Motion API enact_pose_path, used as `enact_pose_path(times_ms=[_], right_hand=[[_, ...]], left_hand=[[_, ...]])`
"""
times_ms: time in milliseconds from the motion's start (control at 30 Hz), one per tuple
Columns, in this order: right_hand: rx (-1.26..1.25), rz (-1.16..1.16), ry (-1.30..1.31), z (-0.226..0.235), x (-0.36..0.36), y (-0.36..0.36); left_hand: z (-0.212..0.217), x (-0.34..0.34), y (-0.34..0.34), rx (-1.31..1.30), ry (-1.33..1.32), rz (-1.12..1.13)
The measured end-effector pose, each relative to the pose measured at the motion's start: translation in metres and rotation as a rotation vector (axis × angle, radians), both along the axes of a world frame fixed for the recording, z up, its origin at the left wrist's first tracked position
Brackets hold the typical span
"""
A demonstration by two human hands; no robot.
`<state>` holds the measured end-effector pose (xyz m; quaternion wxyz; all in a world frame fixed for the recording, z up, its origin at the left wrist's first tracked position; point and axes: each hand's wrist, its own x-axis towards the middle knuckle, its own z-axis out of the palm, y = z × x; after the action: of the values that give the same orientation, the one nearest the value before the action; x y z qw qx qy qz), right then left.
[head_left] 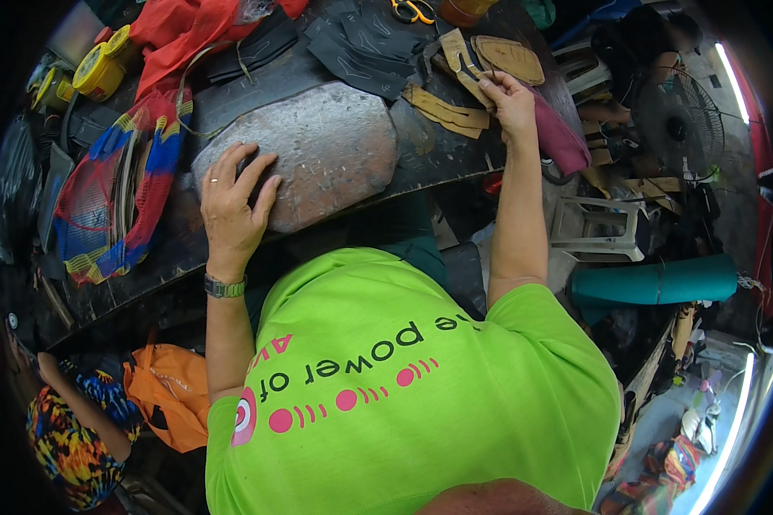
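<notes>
While my left hand point(232, 202) lies flat and open on the grey stone slab point(318, 146), my right hand point(508, 101) pinches a tan leather piece point(455, 51). I judge the leather light and floppy, best gripped at its edge; the slab looks heavy and rigid.

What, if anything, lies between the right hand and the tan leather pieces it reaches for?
Nothing visible does. The right hand already has its fingers on the tan leather pieces at the far edge of the dark workbench. The left hand rests flat on the grey stone slab, well apart.
</notes>
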<state>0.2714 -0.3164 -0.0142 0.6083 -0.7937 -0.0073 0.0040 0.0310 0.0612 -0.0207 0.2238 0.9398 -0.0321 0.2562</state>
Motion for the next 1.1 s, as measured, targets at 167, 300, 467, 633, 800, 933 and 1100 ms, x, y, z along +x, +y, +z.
enact_pose_path(times_ms=[167,300,467,633,800,933,1100], right_hand=[[0.08,0.0,0.04,0.012,-0.011,0.003],[-0.005,0.117,0.081,0.018,-0.015,-0.014],[-0.333,0.181,0.17,0.022,-0.014,-0.039],[-1.166,-0.022,-0.229,0.027,-0.039,-0.014],[-0.839,0.141,-0.304,0.029,-0.051,0.018],[-0.922,0.126,-0.286,0.016,-0.05,0.024],[-0.874,0.191,-0.229,0.011,-0.043,0.018]], left_hand=[[0.0,0.0,0.0,-0.005,0.006,0.0],[-0.001,0.0,0.001,0.02,0.003,-0.006],[-0.001,0.0,0.001,0.003,0.002,0.006],[-0.002,0.0,0.001,0.002,0.004,0.001],[0.009,0.001,-0.005,0.023,-0.023,-0.049],[0.025,0.009,-0.032,-0.023,0.043,-0.333],[0.029,0.053,-0.086,0.074,0.164,-0.709]])
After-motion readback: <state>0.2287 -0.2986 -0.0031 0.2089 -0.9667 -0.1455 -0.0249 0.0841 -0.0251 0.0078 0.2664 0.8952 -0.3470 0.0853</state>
